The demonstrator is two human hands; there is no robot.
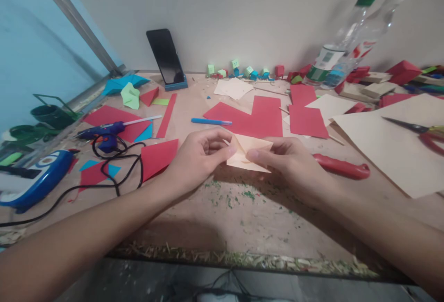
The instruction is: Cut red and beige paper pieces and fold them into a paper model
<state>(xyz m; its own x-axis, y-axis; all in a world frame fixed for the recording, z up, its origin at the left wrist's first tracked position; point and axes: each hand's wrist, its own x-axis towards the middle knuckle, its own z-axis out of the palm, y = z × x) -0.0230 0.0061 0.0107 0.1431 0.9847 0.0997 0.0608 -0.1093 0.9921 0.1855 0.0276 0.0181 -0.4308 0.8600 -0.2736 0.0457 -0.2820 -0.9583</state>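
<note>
Both hands, left (197, 156) and right (287, 161), pinch folded cream paper (250, 151); bottle label (324, 61) writing unreadable

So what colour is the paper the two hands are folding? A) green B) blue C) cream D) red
C: the left hand and the right hand pinch a folded cream paper between them, while the red sheets lie untouched behind it on the table.
</note>
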